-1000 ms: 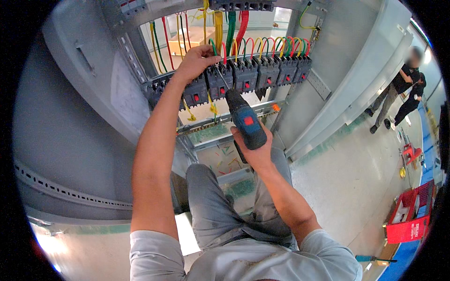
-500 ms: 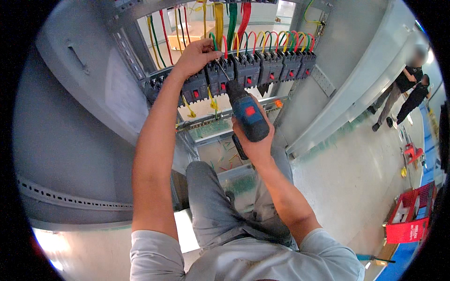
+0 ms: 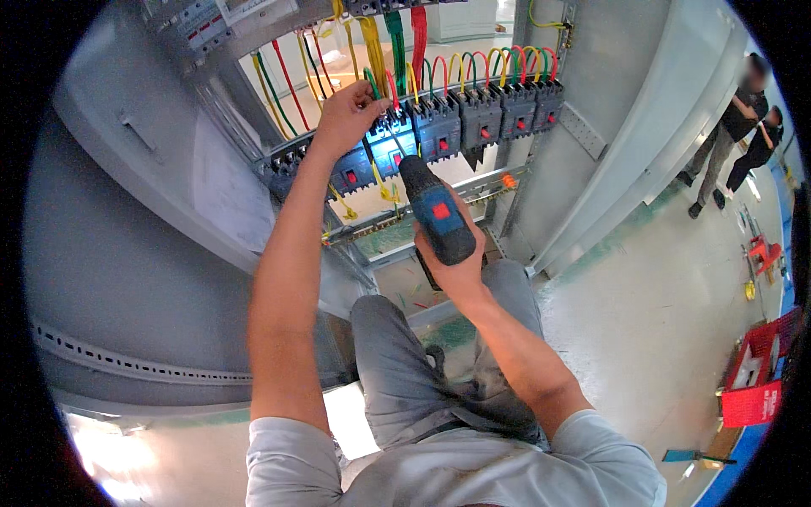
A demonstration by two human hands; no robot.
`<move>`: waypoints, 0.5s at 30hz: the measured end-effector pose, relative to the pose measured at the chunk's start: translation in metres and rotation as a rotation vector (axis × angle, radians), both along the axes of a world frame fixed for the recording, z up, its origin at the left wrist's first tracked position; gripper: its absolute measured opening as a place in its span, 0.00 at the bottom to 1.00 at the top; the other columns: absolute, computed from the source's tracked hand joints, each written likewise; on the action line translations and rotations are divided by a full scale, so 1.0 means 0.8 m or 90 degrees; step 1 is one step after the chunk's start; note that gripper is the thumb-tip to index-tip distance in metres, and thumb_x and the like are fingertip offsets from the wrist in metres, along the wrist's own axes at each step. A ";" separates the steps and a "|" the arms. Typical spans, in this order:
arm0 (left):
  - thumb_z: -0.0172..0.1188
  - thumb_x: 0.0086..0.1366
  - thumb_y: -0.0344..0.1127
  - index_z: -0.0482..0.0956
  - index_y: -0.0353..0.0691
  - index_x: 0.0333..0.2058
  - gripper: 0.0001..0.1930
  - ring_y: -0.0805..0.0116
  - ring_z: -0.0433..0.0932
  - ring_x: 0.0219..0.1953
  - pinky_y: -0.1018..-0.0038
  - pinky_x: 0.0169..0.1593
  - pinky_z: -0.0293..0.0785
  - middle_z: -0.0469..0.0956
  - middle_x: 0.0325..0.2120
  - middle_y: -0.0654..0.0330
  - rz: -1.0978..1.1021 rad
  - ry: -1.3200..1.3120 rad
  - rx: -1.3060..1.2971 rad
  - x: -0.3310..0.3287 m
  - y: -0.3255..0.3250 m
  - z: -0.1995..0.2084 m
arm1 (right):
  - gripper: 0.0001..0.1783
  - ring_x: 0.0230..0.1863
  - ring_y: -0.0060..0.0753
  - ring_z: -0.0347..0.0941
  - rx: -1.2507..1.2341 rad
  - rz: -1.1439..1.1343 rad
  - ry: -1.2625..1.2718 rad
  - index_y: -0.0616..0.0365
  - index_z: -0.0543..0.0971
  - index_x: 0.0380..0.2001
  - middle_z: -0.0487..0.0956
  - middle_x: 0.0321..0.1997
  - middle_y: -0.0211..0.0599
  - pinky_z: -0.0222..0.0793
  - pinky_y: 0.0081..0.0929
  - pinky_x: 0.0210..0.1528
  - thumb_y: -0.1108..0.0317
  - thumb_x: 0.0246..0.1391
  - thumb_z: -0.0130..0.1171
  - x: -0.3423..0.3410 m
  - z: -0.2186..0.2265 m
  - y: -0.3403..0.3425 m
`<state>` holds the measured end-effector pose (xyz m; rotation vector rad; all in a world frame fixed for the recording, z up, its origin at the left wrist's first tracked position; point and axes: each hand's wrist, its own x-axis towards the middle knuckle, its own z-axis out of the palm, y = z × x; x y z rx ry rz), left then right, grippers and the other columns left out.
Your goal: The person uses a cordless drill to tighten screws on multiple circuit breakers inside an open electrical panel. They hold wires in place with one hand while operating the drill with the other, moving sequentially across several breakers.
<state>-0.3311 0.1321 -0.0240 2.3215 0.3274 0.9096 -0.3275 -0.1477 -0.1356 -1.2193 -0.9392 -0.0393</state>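
My right hand (image 3: 460,269) grips a dark blue and black cordless drill (image 3: 446,221) with a red patch on its back. Its long thin bit runs up to the top terminals of a black circuit breaker (image 3: 392,150), which is lit brightly by the drill's lamp. At that breaker's upper edge my left hand (image 3: 345,117) is closed, thumb and forefinger pinched at the lower end of a short green wire (image 3: 370,80). The fingertips partly hide the wire's end. A red looped wire (image 3: 392,89) stands just right of them.
More breakers (image 3: 480,118) with looped coloured wires line the rail to the right. Grey cabinet walls (image 3: 629,110) flank my arms. Below hang yellow wires (image 3: 387,191) above a metal crossbar (image 3: 460,196). Two people (image 3: 733,127) stand far right, beyond a red toolbox (image 3: 754,380).
The drill's lamp has come on and lights the breaker. My view has shifted a little. The left hand stays at the same terminal, and the drill remains pointed there.
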 end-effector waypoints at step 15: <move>0.67 0.68 0.34 0.74 0.35 0.34 0.11 0.77 0.79 0.33 0.75 0.38 0.72 0.79 0.26 0.64 -0.105 0.007 -0.152 -0.002 -0.007 0.009 | 0.41 0.50 0.34 0.83 0.018 -0.043 -0.030 0.62 0.69 0.68 0.83 0.52 0.48 0.75 0.31 0.55 0.76 0.50 0.70 0.003 -0.009 -0.012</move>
